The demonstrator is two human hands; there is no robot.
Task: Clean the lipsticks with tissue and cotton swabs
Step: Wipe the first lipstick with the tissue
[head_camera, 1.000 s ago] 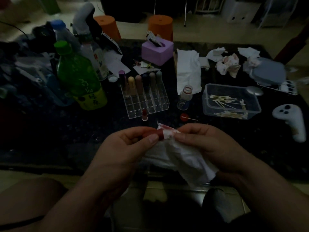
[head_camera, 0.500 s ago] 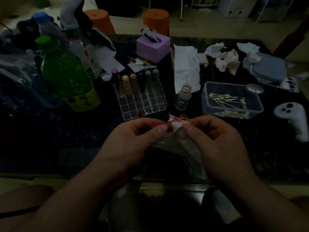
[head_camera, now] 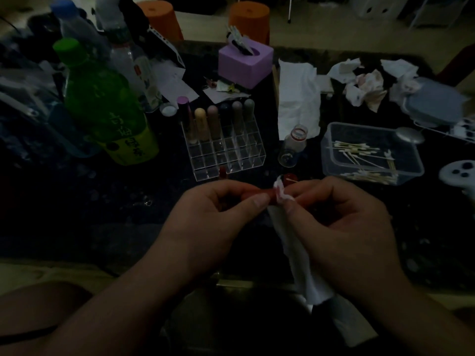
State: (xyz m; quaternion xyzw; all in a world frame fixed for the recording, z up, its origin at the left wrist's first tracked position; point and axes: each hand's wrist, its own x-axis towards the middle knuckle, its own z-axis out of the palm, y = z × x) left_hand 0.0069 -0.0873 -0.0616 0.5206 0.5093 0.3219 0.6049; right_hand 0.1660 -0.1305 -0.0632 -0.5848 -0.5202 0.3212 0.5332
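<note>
Lipstick [head_camera: 258, 196]: red tube, in the air over the near edge of the desk [head_camera: 102, 214], between both hands.

Left hand [head_camera: 216, 214] grip: thumb and fingers pinched round one end of the tube. Right hand [head_camera: 341, 222] grip: fingertips pinch a white tissue [head_camera: 295, 253] bunched over the other end. The rest of the tissue hangs down past the desk edge.

Handling, my read:
- Tube is light, rigid, smooth, probably slick. Hold the casing, never the bullet.
- Bullet would be soft wax that smears and snaps under side load, so light twisting wipes only.
- Tissue is flimsy and tears if dragged hard.

Mid-desk: a second small red lipstick [head_camera: 222, 172] stands touching or just in front of the clear organiser [head_camera: 231, 158]. Capped tubes fill the organiser's back row. Towards the right edge: clear tub of cotton swabs [head_camera: 370, 152].

Far side: folded tissues [head_camera: 298, 98], with crumpled stained tissues [head_camera: 365, 86] towards the far right corner.
</note>
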